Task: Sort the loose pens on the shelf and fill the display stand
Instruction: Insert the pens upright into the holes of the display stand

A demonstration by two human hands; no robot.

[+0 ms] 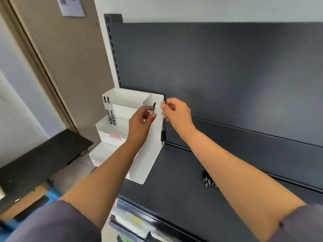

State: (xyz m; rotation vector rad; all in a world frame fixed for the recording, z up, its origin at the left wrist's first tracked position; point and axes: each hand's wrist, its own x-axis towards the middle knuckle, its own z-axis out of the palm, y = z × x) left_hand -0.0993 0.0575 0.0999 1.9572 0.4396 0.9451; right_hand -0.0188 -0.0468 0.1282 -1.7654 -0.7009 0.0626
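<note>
Both forearms reach forward over the shelf (174, 193). The left hand (141, 119) pinches a clear pen (153, 109) over the white display stand (148, 154) — near upright, black end up. The right hand (177, 110) pinches a second pen (163, 126) near its top — hanging vertical, tip down, just beside the stand's right wall.

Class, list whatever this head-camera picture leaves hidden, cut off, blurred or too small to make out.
Head view:
- Loose pens on the shelf: right forearm covers most, so no count.
- Pen in the left hand: lower end hidden inside the grip.
- Display stand, red labels: too small to read.
- Wall notice: cut by the top edge, blurred.
</note>
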